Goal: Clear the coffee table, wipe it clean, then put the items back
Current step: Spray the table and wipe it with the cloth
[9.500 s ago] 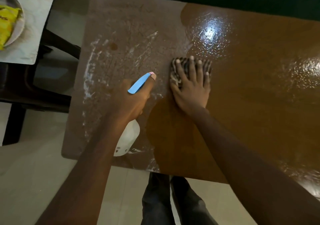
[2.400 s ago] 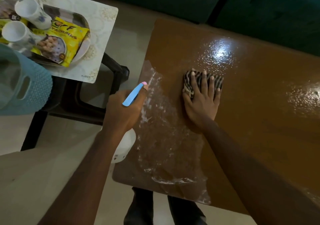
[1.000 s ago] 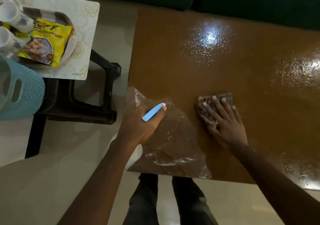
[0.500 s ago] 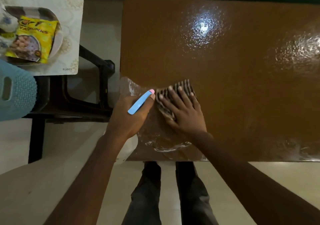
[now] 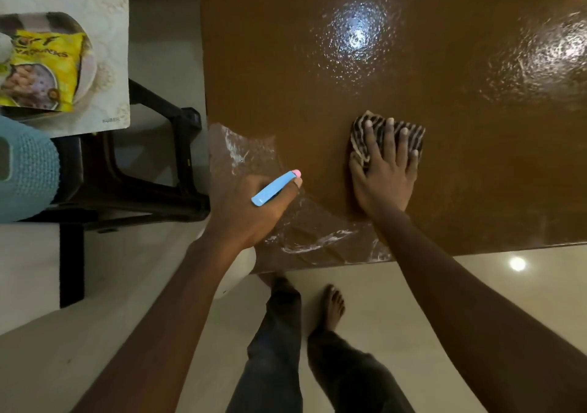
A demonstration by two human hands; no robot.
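Coffee table (image 5: pixel 428 72) is glossy brown w/ two bright light reflections; most of the top looks wet and clean, but one patch of whitish foam streaks (image 5: pixel 305 241) sits at the near-left corner. One striped cloth (image 5: pixel 386 136), dark & cream, lies flat on the top, pressed under the right hand (image 5: pixel 382 171), fingers spread apart over it. Left hand (image 5: pixel 251 212) is wrapped tight round one spray bottle (image 5: pixel 275 187): blue trigger head w/ pink tip above the foam patch, white body hanging past the table edge. To the left, a side stool holds one tray (image 5: pixel 85 72) w/ one yellow snack packet (image 5: pixel 41 69); one teal basket (image 5: pixel 28 168) beside it.
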